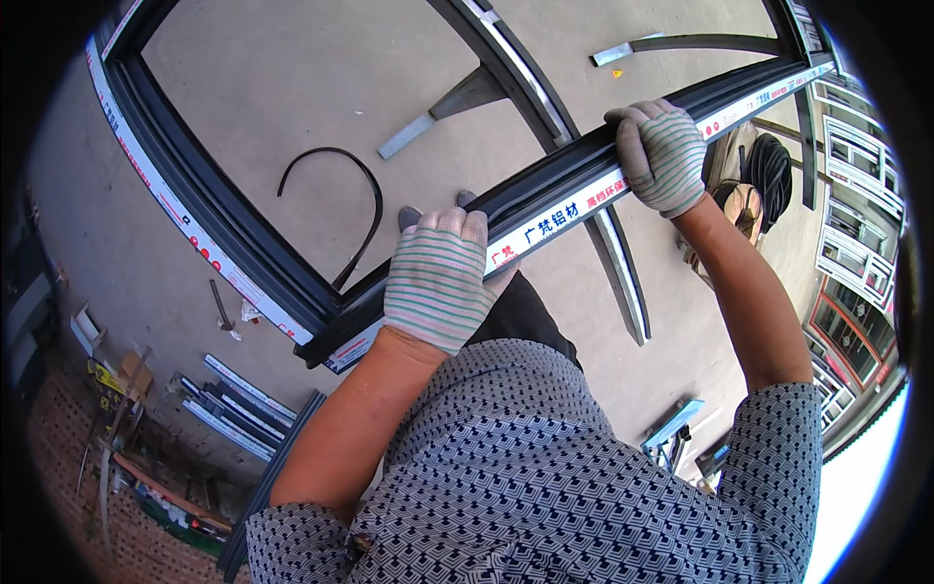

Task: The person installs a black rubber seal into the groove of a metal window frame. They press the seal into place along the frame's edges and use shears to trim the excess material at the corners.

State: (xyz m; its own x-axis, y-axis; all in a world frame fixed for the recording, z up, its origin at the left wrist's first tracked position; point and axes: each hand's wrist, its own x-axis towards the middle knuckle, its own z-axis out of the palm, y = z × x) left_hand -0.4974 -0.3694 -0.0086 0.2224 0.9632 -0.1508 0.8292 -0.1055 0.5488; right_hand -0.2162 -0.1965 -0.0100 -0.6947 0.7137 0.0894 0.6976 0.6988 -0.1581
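A large dark metal window frame (540,185) lies across in front of me, with white printed film along its outer edges. Its near bar slants from lower left up to the right. My left hand (438,277), in a white glove with green stripes, is closed over this bar near its left corner. Farther right, my right hand (662,156) wears a matching glove, and its fingers wrap over the top of the same bar. Both thumbs are mostly hidden. A curved black strip (375,195) hangs or lies within the left opening; I cannot tell which.
Stand arms (457,97) show beneath the frame. A coil of black strip (773,175) sits at the right, near white window frames (856,209). Metal profiles (238,404) lie on the floor at lower left, with a hammer-like tool (222,307) above them.
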